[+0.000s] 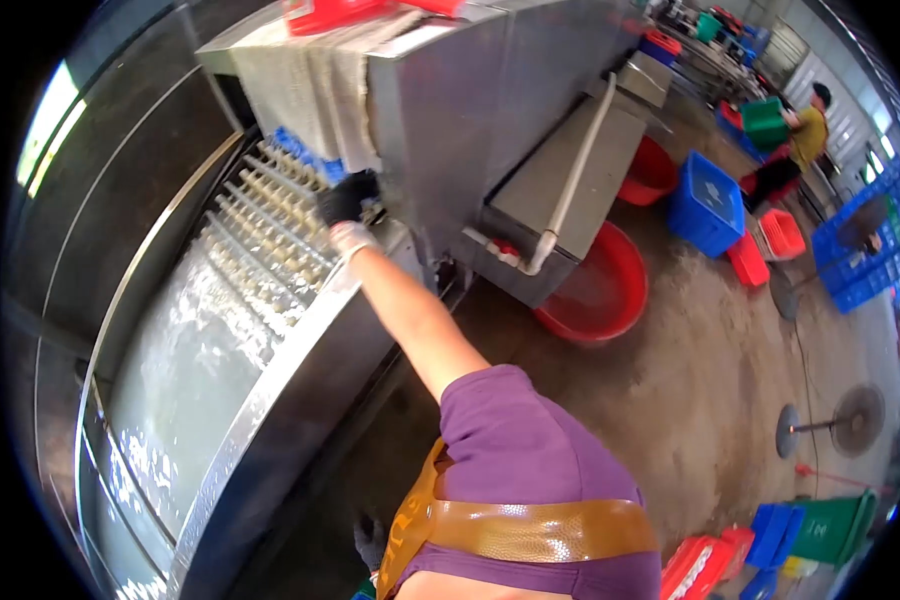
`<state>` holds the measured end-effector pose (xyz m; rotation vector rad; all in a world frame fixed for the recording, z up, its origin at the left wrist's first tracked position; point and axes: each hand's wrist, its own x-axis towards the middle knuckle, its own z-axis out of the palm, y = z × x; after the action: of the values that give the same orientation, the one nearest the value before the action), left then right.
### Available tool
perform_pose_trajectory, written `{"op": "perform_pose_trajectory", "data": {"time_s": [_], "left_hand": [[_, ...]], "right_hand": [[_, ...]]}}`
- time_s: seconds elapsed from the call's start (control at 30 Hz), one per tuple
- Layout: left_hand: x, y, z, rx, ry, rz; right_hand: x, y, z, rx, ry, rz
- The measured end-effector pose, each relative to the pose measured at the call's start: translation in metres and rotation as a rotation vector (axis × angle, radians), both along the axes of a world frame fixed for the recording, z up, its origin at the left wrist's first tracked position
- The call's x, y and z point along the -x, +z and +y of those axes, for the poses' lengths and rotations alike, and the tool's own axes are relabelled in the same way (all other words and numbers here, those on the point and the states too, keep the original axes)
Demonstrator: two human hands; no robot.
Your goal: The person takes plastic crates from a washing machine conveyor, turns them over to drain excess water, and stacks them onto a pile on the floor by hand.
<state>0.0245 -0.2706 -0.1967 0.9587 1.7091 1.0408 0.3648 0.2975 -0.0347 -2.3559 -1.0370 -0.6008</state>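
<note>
My right hand (348, 198), in a black glove with a pale cuff, reaches out to the corner of a metal water tank (290, 370). Its fingers look curled at the tank's rim, beside a small dark part; what they grip is hidden. Next to it, rows of pale rollers on metal bars (260, 225) slope down into foamy water (190, 360). A blue piece of material (305, 155) lies at the top of the rollers. Low in the view, my left hand (370, 540), in a dark glove, hangs by my brown apron (415, 525); its fingers look extended, with nothing visible in them.
A cloth (305, 100) drapes over the steel housing (440, 120). Right of it stand a pipe (575, 170), a red tub (600, 290) and a blue crate (707, 205). Further off, a person (805, 140) handles a green crate (765, 122). A fan (855, 420) stands at right.
</note>
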Motion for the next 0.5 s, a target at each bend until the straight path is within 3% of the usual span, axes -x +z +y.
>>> {"op": "perform_pose_trajectory", "data": {"time_s": [0.03,0.07,0.1,0.17,0.2,0.27,0.3,0.5], "left_hand": [[0.005,-0.008,0.005,0.040,-0.129,0.076],[0.011,-0.015,0.007,0.081,-0.254,0.151],[0.016,-0.023,0.008,0.115,-0.370,0.227],[0.026,-0.028,0.004,0.188,-0.575,0.386],[0.026,-0.022,0.002,0.198,-0.572,0.390],[0.002,0.003,0.014,0.078,-0.231,-0.069],[0.000,0.003,0.015,0.065,-0.162,-0.104],[0.016,-0.011,0.007,0.214,-0.187,0.101]], "right_hand": [[0.022,-0.068,0.056,-0.165,0.173,0.049],[0.030,-0.055,0.026,-0.226,0.611,0.554],[0.038,-0.013,-0.023,-0.306,0.758,0.653],[0.043,0.003,-0.044,-0.396,0.769,0.812],[0.039,0.006,-0.038,-0.403,0.557,0.919],[0.024,0.019,-0.041,-0.487,0.189,1.088],[0.011,0.018,-0.040,-0.477,0.146,1.146],[-0.011,0.004,-0.030,-0.403,0.293,1.271]]}}
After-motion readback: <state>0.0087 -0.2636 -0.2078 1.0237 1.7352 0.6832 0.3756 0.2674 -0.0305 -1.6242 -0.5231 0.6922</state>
